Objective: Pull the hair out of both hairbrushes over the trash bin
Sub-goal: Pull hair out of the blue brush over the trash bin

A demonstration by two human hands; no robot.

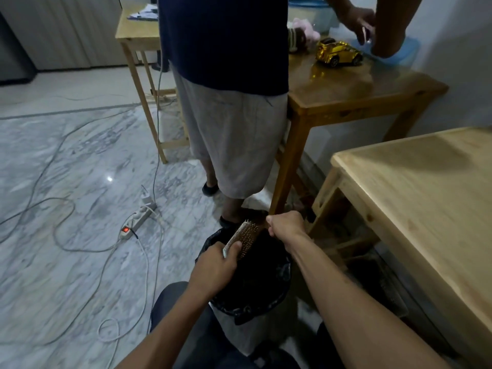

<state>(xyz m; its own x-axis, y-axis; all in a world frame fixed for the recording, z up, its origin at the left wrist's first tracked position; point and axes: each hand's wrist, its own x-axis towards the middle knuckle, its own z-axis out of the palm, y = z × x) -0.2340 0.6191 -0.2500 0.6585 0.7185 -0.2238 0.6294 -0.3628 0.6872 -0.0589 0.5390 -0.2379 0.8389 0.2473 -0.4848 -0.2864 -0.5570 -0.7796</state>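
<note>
A flat hairbrush with a pale back and gold-brown bristle face is held over the trash bin, which is lined with a black bag. My left hand grips the brush by its lower end. My right hand is closed at the brush's far end, fingers pinched by the bristles; any hair between them is too dark to make out. Only one brush is in view.
A person in a dark shirt and grey shorts stands just beyond the bin at a wooden table bearing a gold toy car. A light wooden table is at my right. Cables and a power strip lie on the marble floor at left.
</note>
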